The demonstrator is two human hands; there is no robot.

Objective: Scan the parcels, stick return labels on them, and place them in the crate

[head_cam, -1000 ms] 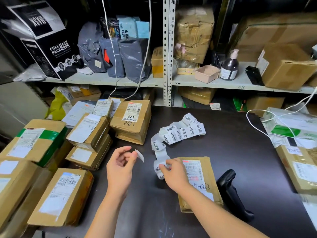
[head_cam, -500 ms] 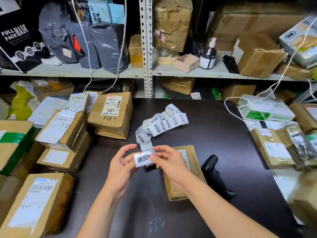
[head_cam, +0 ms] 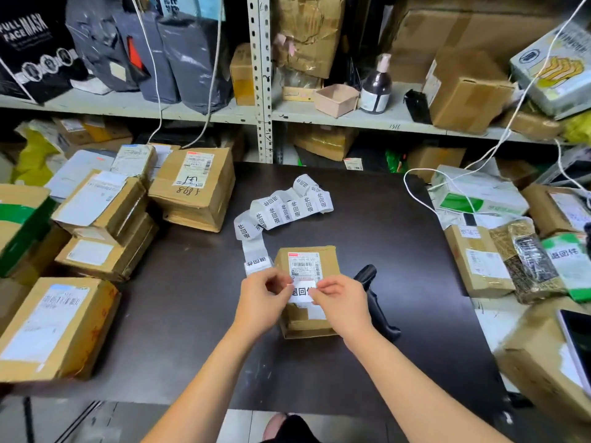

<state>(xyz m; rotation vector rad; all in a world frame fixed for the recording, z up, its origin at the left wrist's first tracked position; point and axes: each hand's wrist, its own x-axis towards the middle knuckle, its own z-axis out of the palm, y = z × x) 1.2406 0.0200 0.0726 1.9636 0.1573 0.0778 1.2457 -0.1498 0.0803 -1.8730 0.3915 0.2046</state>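
A small brown cardboard parcel [head_cam: 307, 260] with a printed shipping label lies in the middle of the dark table [head_cam: 192, 314]. Over its near half, my left hand [head_cam: 262, 298] and my right hand [head_cam: 342, 298] each pinch one end of a white return label [head_cam: 300, 291] with black characters. A strip of return labels [head_cam: 287, 209] curls across the table behind the parcel, its end lying just left of the parcel. A black handheld scanner [head_cam: 372, 302] lies right of the parcel, partly hidden by my right wrist. No crate is in view.
Stacked brown parcels [head_cam: 195, 187] crowd the table's left side. More parcels and packets [head_cam: 479, 260] sit on the right, one bearing a return label. A phone [head_cam: 579, 343] rests on a box at the far right. Shelves [head_cam: 204, 113] behind hold bags, boxes and a pump bottle [head_cam: 377, 87].
My left hand let go of a small backing scrap and joined the right. Both hands took a label off the strip and moved it right, over the parcel. The camera panned right.
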